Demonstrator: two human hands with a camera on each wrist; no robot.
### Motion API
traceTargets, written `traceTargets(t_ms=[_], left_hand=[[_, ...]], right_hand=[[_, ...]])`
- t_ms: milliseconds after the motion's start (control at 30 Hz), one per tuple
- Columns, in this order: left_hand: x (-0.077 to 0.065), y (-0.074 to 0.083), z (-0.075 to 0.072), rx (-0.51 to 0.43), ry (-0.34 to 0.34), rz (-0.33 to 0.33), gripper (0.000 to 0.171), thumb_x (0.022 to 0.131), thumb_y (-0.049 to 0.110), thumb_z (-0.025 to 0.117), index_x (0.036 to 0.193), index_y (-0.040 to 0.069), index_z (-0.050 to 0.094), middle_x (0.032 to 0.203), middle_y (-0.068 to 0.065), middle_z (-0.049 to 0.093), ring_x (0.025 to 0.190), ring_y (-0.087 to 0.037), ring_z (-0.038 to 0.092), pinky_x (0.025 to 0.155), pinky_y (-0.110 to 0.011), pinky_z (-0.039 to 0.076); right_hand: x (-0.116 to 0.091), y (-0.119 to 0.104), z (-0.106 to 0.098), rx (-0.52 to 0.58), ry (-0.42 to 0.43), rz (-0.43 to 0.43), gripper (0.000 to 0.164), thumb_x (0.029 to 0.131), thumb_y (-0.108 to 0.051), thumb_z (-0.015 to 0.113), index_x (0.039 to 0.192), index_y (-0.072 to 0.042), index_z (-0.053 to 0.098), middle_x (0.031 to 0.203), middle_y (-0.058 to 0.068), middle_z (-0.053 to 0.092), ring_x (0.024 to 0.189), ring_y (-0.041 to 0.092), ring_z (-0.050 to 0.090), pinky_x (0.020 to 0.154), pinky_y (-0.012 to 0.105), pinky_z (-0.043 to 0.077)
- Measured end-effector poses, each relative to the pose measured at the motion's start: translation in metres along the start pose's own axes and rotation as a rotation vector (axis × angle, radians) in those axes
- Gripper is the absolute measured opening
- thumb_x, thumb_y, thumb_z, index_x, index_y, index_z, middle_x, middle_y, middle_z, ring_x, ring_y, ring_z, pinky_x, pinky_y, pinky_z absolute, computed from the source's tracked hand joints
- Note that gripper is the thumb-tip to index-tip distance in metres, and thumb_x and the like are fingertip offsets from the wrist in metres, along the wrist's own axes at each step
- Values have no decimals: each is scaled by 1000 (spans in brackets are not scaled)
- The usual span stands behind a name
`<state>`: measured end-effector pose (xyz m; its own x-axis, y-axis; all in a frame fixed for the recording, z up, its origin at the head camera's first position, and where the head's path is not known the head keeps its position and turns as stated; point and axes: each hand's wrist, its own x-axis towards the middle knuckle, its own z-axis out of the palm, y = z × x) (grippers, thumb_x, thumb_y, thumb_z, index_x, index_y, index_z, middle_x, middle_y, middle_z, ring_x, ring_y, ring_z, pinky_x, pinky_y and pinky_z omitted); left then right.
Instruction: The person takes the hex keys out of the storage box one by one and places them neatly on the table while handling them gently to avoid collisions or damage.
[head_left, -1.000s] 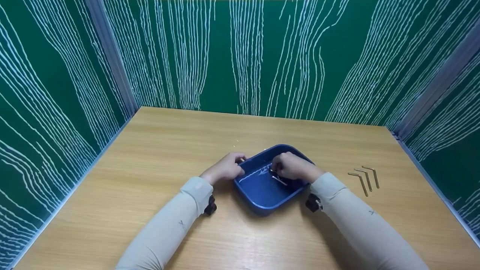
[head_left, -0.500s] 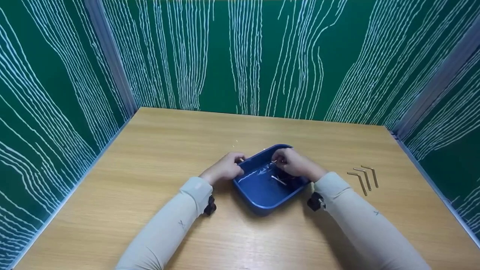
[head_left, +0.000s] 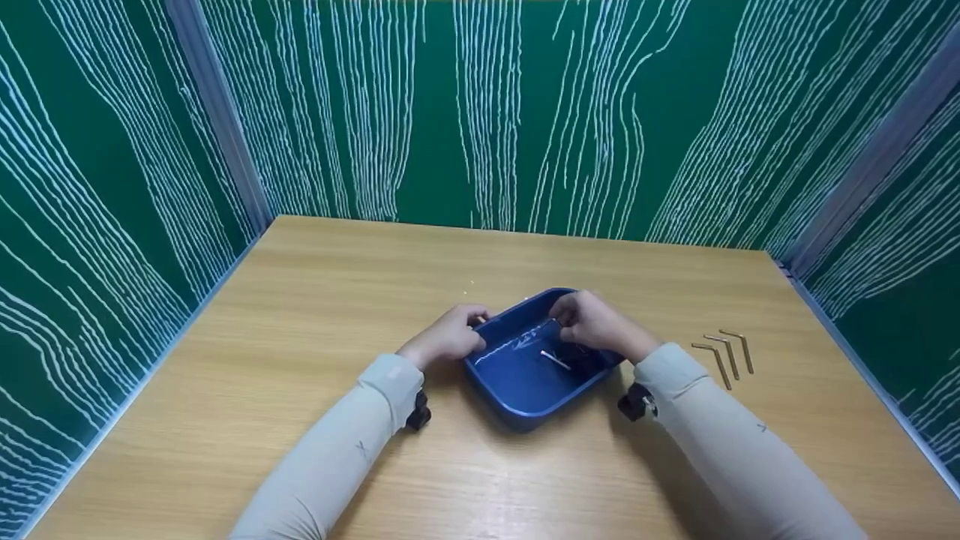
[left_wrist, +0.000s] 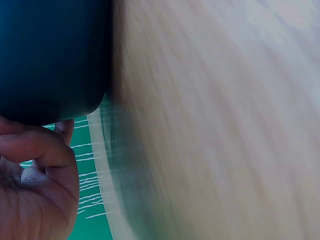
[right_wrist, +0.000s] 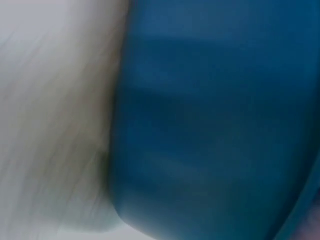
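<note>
My left hand (head_left: 454, 331) grips the near-left rim of a deep blue plastic basin (head_left: 525, 409), thumb and fingers at its wall. In the left wrist view, curled fingers (left_wrist: 37, 147) lie right at the basin's corner. My right hand (head_left: 589, 321) reaches over the far-right side into the basin. Its fingertips pinch what looks like a thin hex key, mostly hidden by the fingers. Below them, a shiny metal hex key (head_left: 556, 361) lies on the basin floor. The right wrist view is filled by the basin's outer wall (right_wrist: 210, 125), blurred.
Three L-shaped brass-coloured hex keys (head_left: 726, 355) lie side by side on the wooden table (head_left: 337, 300), right of the basin. Tiny pale specks lie behind the basin. Green walls (head_left: 435, 112) with white wavy lines enclose the table at the back and sides.
My right hand has risen from the basin floor and shifted slightly right and back, uncovering the metal hex key beneath it. My left hand keeps its hold on the rim.
</note>
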<state>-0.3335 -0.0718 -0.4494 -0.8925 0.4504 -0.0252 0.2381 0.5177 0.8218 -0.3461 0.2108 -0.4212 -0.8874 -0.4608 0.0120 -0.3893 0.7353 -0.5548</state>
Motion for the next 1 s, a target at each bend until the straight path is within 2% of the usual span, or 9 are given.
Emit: traceTargets(t_ms=[200,467,700,1000], left_hand=[[-1,1,0,-3,0,-9,36,89,-5,62,122,6,71,123,-17,71,110,-28,65,98,-42,57],[-1,1,1,-15,2,2,36,88,-6,61,121,5,71,122,-16,71,109,-27,64,95,-39,56],[-2,1,0,-38,-9,2,39,87,-6,60,122,4,72,121,-17,72,106,-26,64,89,-35,56],[-2,0,1,-32,-7,5,38,87,-5,61,122,5,72,120,-16,72,107,-26,64,92,-37,56]], right_hand=[[-5,-1,-9,18,79,-7,26,87,8,66,112,6,74,95,17,74,84,25,67,75,35,56],[-11,0,-22,13,197,-53,22,88,7,67,108,4,75,90,16,75,79,21,65,74,32,51],[-18,2,-35,83,246,-26,22,88,9,66,108,9,73,90,21,76,60,9,61,56,21,51],[-29,3,-51,114,298,29,22,89,10,65,109,11,72,90,22,75,70,11,62,60,18,51]])
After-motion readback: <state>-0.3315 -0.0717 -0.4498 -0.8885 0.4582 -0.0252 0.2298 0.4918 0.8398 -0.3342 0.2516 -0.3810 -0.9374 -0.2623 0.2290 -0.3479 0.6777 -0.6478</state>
